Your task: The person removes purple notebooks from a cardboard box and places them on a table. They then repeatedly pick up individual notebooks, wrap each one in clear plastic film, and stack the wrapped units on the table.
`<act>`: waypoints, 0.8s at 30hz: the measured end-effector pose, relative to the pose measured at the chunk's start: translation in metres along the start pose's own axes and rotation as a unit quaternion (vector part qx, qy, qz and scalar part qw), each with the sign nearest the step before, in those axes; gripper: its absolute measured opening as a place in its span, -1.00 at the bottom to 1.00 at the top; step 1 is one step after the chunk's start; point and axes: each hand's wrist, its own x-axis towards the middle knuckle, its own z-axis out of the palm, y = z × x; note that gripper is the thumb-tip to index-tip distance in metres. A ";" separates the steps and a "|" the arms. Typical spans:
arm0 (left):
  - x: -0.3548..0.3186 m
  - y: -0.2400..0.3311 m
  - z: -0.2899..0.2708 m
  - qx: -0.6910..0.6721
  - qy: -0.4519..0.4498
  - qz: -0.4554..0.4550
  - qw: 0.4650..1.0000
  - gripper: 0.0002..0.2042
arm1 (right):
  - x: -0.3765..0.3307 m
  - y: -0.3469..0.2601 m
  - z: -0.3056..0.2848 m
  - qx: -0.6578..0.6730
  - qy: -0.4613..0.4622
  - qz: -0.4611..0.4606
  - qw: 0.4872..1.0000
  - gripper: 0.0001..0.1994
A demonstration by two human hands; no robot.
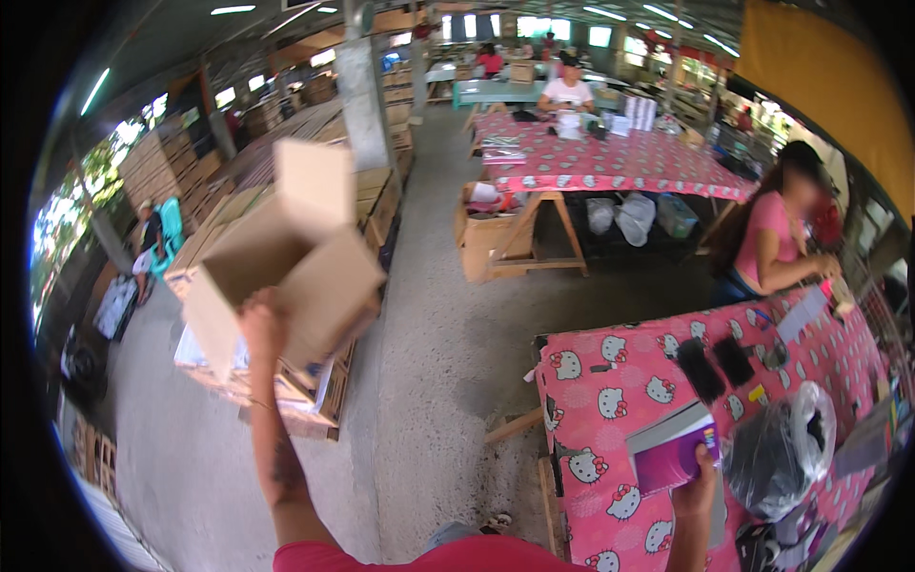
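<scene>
My left hand (264, 319) grips the edge of an open cardboard box (329, 286), held up in the air with its flaps spread. The box is slightly smeared by motion, and the inside is dark. Over the near table's edge, my right hand (701, 481) holds a flat purple-and-white booklet or packet (667, 465), its fingers closed around the right side. The exact kind of this flat thing cannot be made out. Close to that hand lies a clear plastic bag (777, 458) with dark contents.
Two black pads (717, 370) lie on the pink cartoon-patterned near table (577, 419). At its far right side a person in pink (770, 238) works. Wooden pallets (315, 405) stand left, a concrete pillar (367, 114) behind. A second pink-covered table (610, 162) stands farther back.
</scene>
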 end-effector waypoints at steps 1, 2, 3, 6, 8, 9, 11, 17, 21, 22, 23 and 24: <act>0.025 -0.024 0.005 0.050 -0.022 -0.027 0.998 -0.63 | -0.004 0.008 0.001 -0.007 0.014 0.002 1.000 -0.45; 0.040 -0.049 0.016 0.103 -0.027 -0.054 0.993 -0.54 | -0.008 0.015 0.002 -0.013 0.024 0.008 1.000 -0.46; 0.047 -0.049 0.029 0.162 -0.059 -0.092 0.981 -0.49 | -0.014 0.024 0.001 -0.021 0.041 0.009 0.999 -0.46; 0.035 -0.024 0.088 0.144 -0.031 -0.050 0.988 -0.46 | -0.031 0.056 0.003 0.004 0.084 0.031 0.996 -0.48; -0.002 0.067 0.112 -0.085 -0.110 0.019 0.990 -0.47 | -0.045 0.082 -0.011 0.025 0.124 0.044 0.991 -0.51; -0.027 0.127 0.094 -0.242 -0.200 0.021 0.949 -0.48 | -0.052 0.089 -0.015 0.034 0.140 0.049 0.988 -0.52; -0.110 0.221 0.081 -0.420 -0.240 0.125 0.866 -0.51 | -0.067 0.104 -0.012 0.052 0.162 0.068 0.983 -0.54; -0.293 0.389 0.016 -0.674 -0.603 0.201 0.378 -0.29 | -0.108 0.108 -0.020 0.067 0.198 0.091 0.974 -0.54; -0.292 0.415 -0.065 -0.544 -0.785 0.189 0.228 -0.18 | -0.149 0.101 -0.047 0.037 0.206 0.084 0.974 -0.56; -0.296 0.418 -0.079 -0.533 -0.783 0.221 0.233 -0.20 | -0.162 0.098 -0.052 0.017 0.205 0.083 0.975 -0.56; -0.299 0.420 -0.093 -0.521 -0.780 0.253 0.239 -0.22 | -0.174 0.096 -0.055 0.028 0.220 0.076 0.972 -0.54; -0.298 0.420 -0.109 -0.528 -0.782 0.248 0.221 -0.21 | -0.184 0.094 -0.058 0.040 0.234 0.069 0.969 -0.53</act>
